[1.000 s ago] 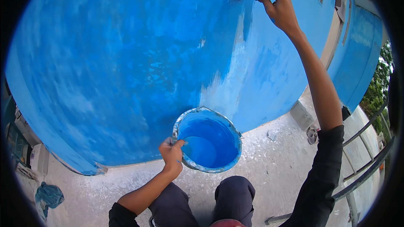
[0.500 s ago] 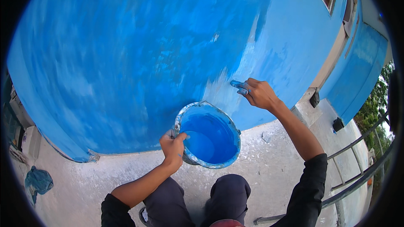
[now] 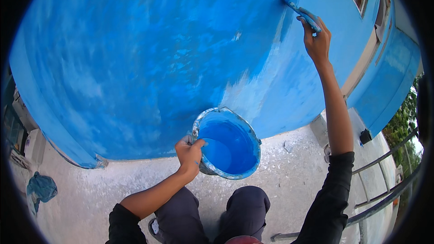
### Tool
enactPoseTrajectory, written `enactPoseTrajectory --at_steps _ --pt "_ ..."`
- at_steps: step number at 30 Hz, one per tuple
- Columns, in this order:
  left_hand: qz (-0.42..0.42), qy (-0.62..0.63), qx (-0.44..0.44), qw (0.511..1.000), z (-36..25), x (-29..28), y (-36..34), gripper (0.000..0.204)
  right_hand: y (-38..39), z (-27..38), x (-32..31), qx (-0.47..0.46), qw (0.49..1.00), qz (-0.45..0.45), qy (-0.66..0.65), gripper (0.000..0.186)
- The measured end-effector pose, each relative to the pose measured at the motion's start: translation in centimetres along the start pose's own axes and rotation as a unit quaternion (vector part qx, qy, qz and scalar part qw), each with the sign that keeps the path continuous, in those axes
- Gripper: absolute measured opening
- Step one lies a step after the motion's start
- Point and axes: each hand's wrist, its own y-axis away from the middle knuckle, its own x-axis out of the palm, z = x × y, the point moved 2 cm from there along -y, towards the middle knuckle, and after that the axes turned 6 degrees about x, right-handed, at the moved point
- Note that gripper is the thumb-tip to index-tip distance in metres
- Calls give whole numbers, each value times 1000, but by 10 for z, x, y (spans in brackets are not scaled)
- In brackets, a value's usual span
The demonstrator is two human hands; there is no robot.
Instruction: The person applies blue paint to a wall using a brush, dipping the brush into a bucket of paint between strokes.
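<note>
Facing you is a big ol' blue wall (image 3: 149, 86), all streaky and two-toned, over a pale, splattered floor (image 3: 294, 176). Your paint bucket (image 3: 226, 119) is by the wall, mouth toward you, left hand (image 3: 189, 154) clamped on its rim. Your right hand (image 3: 318, 43) is wrapped around the brush (image 3: 296, 8), slanting high at the wall, bristles up-left, handle down-right.

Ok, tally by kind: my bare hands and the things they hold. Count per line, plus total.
Bare hands, one left hand and one right hand: 2
Round bucket, blue inside with a paint-crusted rim: 1
Slim paintbrush smeared with blue paint: 1
Total: 4
</note>
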Motion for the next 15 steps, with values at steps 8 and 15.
enactPoseTrajectory --at_steps 8,15 --pt "14 5 -22 1000 -6 -1 1 36 129 26 24 6 947 315 -61 18" --pt "1 2 -30 1000 -9 3 1 42 158 15 22 519 675 390 -350 37"
